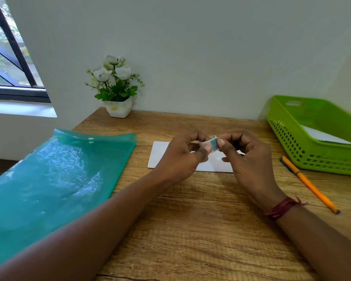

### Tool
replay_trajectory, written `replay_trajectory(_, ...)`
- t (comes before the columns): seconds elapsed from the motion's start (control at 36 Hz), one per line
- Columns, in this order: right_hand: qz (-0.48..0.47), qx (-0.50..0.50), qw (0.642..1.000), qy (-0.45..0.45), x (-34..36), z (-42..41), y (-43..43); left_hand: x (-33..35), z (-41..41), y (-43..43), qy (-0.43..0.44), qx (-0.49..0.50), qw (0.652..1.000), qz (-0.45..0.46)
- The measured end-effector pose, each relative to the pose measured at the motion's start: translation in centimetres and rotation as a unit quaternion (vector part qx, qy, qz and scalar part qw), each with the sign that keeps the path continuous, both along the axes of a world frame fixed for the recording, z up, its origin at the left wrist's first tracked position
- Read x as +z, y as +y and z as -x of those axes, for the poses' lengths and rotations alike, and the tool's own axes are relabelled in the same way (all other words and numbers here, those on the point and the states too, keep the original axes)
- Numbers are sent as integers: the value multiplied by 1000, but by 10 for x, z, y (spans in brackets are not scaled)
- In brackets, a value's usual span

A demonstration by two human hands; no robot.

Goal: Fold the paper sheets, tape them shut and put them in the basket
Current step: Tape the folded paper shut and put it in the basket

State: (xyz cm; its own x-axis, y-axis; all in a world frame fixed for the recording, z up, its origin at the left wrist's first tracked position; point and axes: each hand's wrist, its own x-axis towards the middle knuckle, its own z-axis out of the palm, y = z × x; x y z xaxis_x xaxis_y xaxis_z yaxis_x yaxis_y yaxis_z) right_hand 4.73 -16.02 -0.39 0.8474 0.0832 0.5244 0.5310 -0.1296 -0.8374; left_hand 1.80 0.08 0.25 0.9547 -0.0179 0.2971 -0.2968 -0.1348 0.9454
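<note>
Pinching one small tape roll [210,144] together, left hand [180,159] and right hand [249,161] (above folded paper [160,155]).

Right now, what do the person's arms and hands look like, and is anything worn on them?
The left forearm and the right forearm are bare, no sleeve in view. The right wrist carries a dark red thread band, wound several times, with a loose end sticking out. The left hand and the right hand show no ring and no watch.

Folder [55,179] lies left of my folded sheet [160,157]; basket [314,136] right, holding paper [328,136], possibly; pen [310,184] before it.
</note>
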Motion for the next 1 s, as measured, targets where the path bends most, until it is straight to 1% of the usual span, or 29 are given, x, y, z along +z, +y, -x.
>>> replay_trajectory(0.19, 17, -15, 1000, -6, -3, -2, -1, -1, -1, 0, 1, 2, 1000, 19)
replay_trajectory(0.58, 42, -37, 998, -13, -1, 1, -1, -1, -3, 1, 13, 20, 999, 24)
replay_trajectory(0.83, 40, -42, 998, -19, -2, 0, -1, 1, -2, 0, 17, 16, 1000, 21)
replay_trajectory(1.0, 45, -48, 997, -27, -2, -1, -1, 3, -1, 3, 24, 3, 999, 41)
